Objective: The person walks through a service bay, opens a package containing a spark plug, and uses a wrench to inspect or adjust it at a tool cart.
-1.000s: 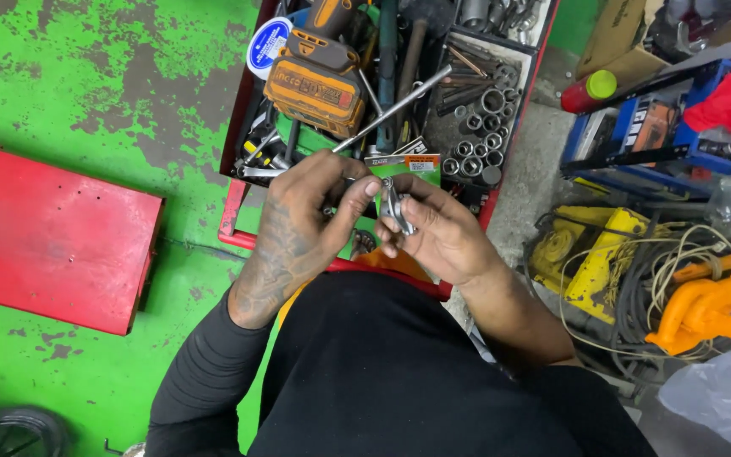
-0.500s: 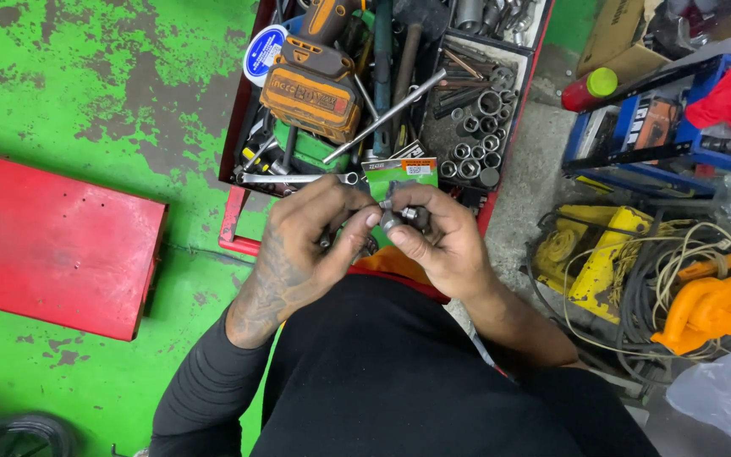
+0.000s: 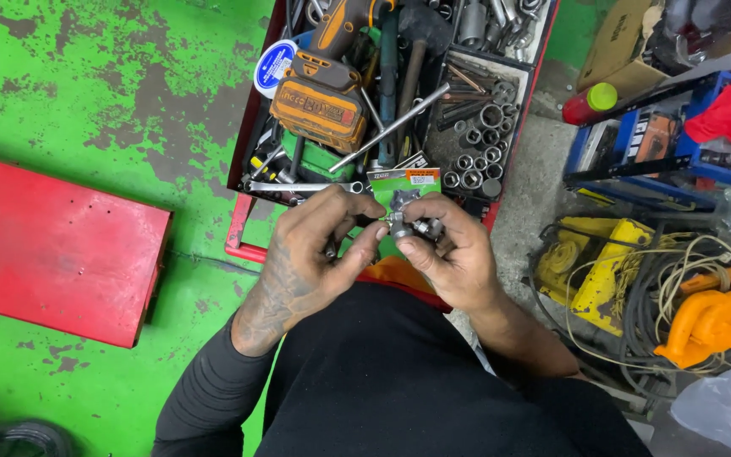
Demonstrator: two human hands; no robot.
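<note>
Hands: two, the left hand [image 3: 310,254] and the right hand [image 3: 450,254], meeting at the centre of the frame above a black-clad lap.
Held piece: one small metal fitting [image 3: 408,226], between both sets of fingertips, just below the open red toolbox [image 3: 247,182].
Left fingers: curled, thumb and forefinger pinching the fitting's left end.
Right fingers: bent close together, gripping its right end from 3 o'clock.
Toolbox contents: one orange cordless drill [image 3: 323,93], one long steel bar [image 3: 391,127], one green card packet [image 3: 405,182], over a dozen loose sockets [image 3: 480,161].
Surroundings: one red lid [image 3: 52,245] at 9 o'clock; one orange power tool [image 3: 708,322] at 4 o'clock.
Hard to make out: the fitting's exact shape, mostly covered by fingers; the toolbox top is cut off.
</note>
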